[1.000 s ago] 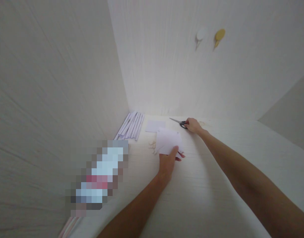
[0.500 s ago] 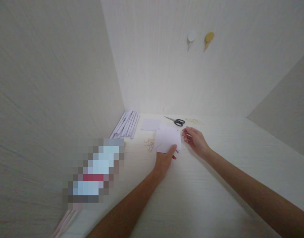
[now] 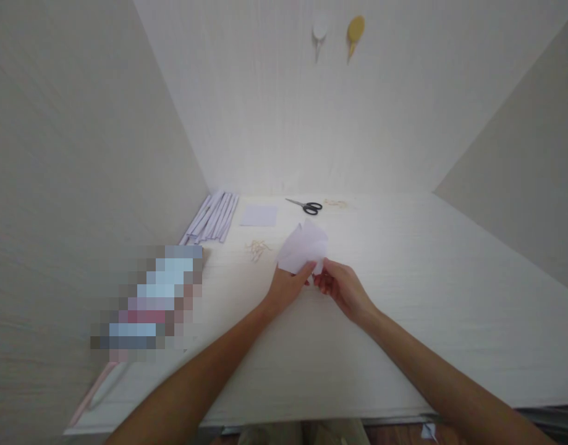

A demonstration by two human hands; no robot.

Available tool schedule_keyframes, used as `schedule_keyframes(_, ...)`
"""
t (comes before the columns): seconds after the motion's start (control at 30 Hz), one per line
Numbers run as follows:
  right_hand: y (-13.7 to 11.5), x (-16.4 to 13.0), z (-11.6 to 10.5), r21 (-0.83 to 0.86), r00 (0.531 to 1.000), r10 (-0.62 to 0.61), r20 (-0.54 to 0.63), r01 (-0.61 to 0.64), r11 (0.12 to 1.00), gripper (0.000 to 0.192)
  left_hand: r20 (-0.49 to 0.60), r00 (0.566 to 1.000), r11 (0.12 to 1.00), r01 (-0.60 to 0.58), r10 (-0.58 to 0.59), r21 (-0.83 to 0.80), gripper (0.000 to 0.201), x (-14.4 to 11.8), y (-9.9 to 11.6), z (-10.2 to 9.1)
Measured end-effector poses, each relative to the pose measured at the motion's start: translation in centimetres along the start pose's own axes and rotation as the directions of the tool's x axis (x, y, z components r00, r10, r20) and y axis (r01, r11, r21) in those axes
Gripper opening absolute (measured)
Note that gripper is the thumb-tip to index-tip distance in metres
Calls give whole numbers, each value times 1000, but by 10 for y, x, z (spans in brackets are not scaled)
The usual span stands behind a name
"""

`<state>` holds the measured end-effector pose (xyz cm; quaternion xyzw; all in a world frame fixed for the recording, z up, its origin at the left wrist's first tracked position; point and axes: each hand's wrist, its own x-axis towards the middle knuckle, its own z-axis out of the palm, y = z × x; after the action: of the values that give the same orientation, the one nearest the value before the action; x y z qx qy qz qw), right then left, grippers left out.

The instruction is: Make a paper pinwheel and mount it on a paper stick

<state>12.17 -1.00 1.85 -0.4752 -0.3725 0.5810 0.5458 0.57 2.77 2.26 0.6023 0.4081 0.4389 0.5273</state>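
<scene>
A sheet of white paper point(image 3: 303, 246), slightly creased and raised at its top edge, is held above the table. My left hand point(image 3: 288, 285) grips its lower edge, thumb on top and fingers underneath. At the lower right corner my right hand point(image 3: 342, 284) pinches the same paper, its fingers curled and partly hidden. To the left of the sheet lies a small heap of thin cream-coloured strands point(image 3: 256, 249). Beyond it sits a flat white square of paper point(image 3: 259, 216). Scissors with black handles point(image 3: 310, 207) lie behind the held sheet.
A stack of rolled paper sticks point(image 3: 212, 216) lies against the left wall. In front of it is a blurred-out device point(image 3: 158, 296) with a pinkish cable point(image 3: 91, 392). More pale strands point(image 3: 335, 203) lie by the scissors. White point(image 3: 319, 29) and yellow hooks point(image 3: 356, 29) hang on the back wall.
My right hand has moved in to the paper's lower right corner and closed on it. The sheet has come nearer and tilted. The camera view has shifted.
</scene>
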Motion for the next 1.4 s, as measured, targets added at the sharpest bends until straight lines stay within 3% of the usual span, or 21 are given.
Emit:
schedule_keyframes(0.13,2,-1,-3,-103,999,-43,30,46,994,24,-40,999,998,-20,22,60,24,0,-1,0)
schedule_keyframes(0.37,1,-4,-6,-91,996,-52,71,58,994,14,-99,995,1000,31,-31,-5,16,3,-1,0)
schedule_keyframes(0.73,2,-4,-7,-66,997,-44,57,47,997,11,-80,994,997,68,-71,-31,17,6,-5,-1)
schedule_keyframes(1.1,2,-4,-7,-94,996,-78,45,82,992,8,-94,990,981,90,-107,-171,18,9,-6,-2)
schedule_keyframes(1.3,0,-3,-6,56,999,-52,16,51,997,2,-48,996,994,70,-74,-81,18,6,-3,0)
schedule_keyframes(1.4,0,-3,-6,11,999,-45,29,45,999,7,-43,997,995,65,-68,-72,17,5,-4,0)
